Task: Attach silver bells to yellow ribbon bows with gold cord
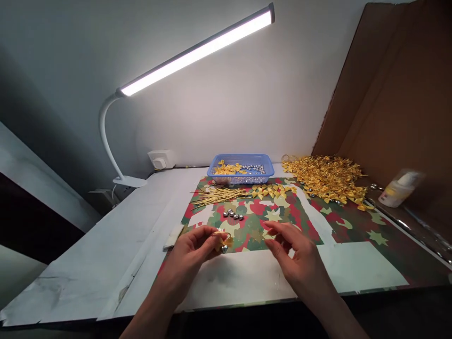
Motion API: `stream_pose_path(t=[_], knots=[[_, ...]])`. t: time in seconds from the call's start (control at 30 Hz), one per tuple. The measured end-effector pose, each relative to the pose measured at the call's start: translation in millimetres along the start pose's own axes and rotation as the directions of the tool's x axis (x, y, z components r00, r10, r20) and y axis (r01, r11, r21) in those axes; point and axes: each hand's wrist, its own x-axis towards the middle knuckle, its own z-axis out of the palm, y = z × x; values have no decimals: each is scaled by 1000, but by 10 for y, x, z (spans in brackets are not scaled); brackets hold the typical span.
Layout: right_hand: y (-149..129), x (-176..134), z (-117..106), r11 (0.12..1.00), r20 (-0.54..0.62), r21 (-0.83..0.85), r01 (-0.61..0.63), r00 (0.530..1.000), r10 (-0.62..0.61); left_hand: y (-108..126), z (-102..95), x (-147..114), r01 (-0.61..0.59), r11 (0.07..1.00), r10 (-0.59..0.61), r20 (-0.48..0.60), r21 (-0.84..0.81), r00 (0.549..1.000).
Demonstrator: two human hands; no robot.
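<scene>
Gold bows [228, 168] and, apparently, silver bells [256, 168] inside blue basket [261, 176].

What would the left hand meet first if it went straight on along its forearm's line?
Likely the silver bells on the camouflage-patterned sheet, just ahead of the left hand; its height above the sheet is unclear, so it might pass over them.
</scene>
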Motion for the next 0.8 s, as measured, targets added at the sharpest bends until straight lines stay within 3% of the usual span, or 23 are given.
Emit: stream_pose_path(t=[0.07, 0.13, 0.2, 0.37, 0.5, 0.67, 0.8], knots=[[-148, -52, 0, 964, 172, 234, -129, 981, 90, 53, 61, -100, 69, 990, -60, 76, -123, 995], [-276, -97, 12, 867, 346, 409, -284, 928, 140, 110, 140, -211, 119, 974, -92, 139, -195, 986], [-362, -128, 31, 824, 405, 458, -333, 904, 140, 166, 209, -317, 148, 959, -103, 190, -243, 976], [-418, -159, 59, 832, 412, 444, -331, 901, 138, 263, 261, -501, 263, 880, -161, 273, -395, 949], [-419, -174, 60, 780, 420, 504, -371, 894, 154, 261, 239, -566, 293, 809, -188, 248, -510, 950], [-413, -235, 131, 727, 334, 563, -393, 913, 234, 187, 303, -609, 213, 848, -138, 186, -485, 973], [-318, -338, 214, 682, 316, 603, -414, 909, 272, 150, 396, -632, 104, 875, -82, 67, -474, 994]])
